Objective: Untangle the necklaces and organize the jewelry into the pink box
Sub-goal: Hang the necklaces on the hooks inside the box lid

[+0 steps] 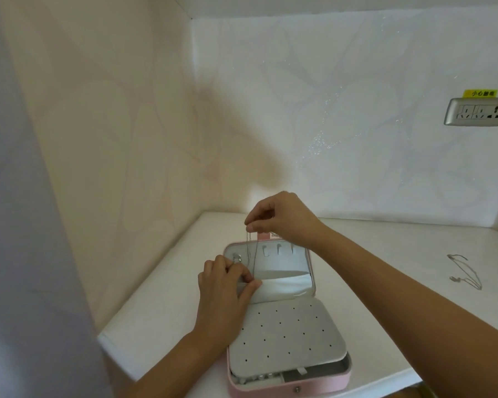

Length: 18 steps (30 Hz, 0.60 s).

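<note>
Head view has the pink box [325, 389] open at lower centre of the frame on the white bench [170, 297], a grey perforated panel [288, 334] over its base. Above the lid's far edge the right hand [282, 218] pinches the top of a thin necklace [255, 254], and the left hand [222, 291] pinches the left edge of the lid's white pocket [288, 287], where the hanging chain ends. At right of the frame a second necklace [466, 272] lies on the bench, well apart from the box.

White tabletop [161, 311], open pink box [322, 388] near its front edge, thin silver necklace [466, 272], perhaps tangled, well to the right
</note>
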{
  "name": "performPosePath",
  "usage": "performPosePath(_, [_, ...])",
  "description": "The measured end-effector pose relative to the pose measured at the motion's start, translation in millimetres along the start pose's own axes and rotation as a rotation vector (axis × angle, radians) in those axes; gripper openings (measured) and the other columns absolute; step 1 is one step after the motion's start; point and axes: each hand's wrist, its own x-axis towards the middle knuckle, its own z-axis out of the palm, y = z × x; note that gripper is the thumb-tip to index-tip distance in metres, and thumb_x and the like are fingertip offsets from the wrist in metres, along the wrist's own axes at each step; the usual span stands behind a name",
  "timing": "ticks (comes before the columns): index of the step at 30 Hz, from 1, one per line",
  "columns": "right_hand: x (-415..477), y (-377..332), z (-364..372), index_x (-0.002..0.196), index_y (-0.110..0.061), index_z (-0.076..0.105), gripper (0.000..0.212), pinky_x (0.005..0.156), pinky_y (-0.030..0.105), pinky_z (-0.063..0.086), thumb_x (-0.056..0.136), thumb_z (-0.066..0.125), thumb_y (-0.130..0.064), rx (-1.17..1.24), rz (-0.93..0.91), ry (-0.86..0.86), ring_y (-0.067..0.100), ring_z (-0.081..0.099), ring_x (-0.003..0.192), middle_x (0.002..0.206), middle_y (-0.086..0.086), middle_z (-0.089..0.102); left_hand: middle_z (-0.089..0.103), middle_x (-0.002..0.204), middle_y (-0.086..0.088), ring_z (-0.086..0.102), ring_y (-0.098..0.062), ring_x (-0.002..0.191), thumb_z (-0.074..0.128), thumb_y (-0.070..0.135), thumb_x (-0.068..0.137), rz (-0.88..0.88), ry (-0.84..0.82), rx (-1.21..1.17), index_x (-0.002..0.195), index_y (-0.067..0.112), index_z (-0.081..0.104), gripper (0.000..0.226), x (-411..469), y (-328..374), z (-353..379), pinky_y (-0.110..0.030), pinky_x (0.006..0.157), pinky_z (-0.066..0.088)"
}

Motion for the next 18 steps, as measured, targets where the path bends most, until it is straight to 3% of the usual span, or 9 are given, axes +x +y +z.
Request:
performPosePath(5, [-7.9, 13.5, 10.6, 0.082, -0.013, 0.074, 0.003, 0.066, 0.011, 0.044, 0.079, 0.075, -0.012, -0.174, -0.099, -0.028, -0.001, 0.058, 0.068, 0.076, -0.009, 0.067, 0.039, 0.088, 0.013, 0.03, -0.008, 0.091, 0.064, 0.039, 0.086, 0.004, 0.014, 0.009, 0.082, 0.025, 0.061, 0.015, -0.5, -1.6, 1.3, -0.019, 0.079, 0.019])
performPosePath(10, [-8.8, 21.8, 18.6, 0.085, -0.015, 0.074, 0.005, 0.071, 0.024, 0.046, 0.083, 0.072, -0.018, -0.355, -0.192, -0.047, 0.005, 0.053, 0.069, 0.084, -0.007, 0.059, 0.04, 0.089, 0.012, 0.03, -0.008, 0.091, 0.064, 0.039, 0.086, 0.012, 0.021, 0.016, 0.082, 0.025, 0.061, 0.015, -0.4, -2.4, 2.3, -0.019, 0.079, 0.019])
performPosePath(15, [-7.6, 25.5, 20.9, 0.087, -0.013, 0.071, 0.006, 0.066, 0.02, 0.037, 0.085, 0.068, -0.019, -0.465, -0.233, -0.027, 0.002, 0.045, 0.065, 0.086, -0.011, 0.051, 0.041, 0.091, 0.012, 0.029, -0.007, 0.091, 0.063, 0.04, 0.086, 0.019, 0.017, 0.018, 0.084, 0.024, 0.062, 0.016, -0.8, -3.7, 3.3, -0.017, 0.08, 0.019])
performPosePath(18, [-7.2, 29.1, 21.2, 0.09, -0.012, 0.07, 0.009, 0.067, 0.025, 0.04, 0.087, 0.067, -0.019, -0.562, -0.29, -0.034, 0.012, 0.054, 0.071, 0.092, -0.003, 0.058, 0.041, 0.09, 0.012, 0.029, -0.007, 0.09, 0.064, 0.039, 0.086, 0.027, 0.024, 0.013, 0.083, 0.024, 0.062, 0.015, -1.0, -4.7, 3.7, -0.014, 0.081, 0.019])
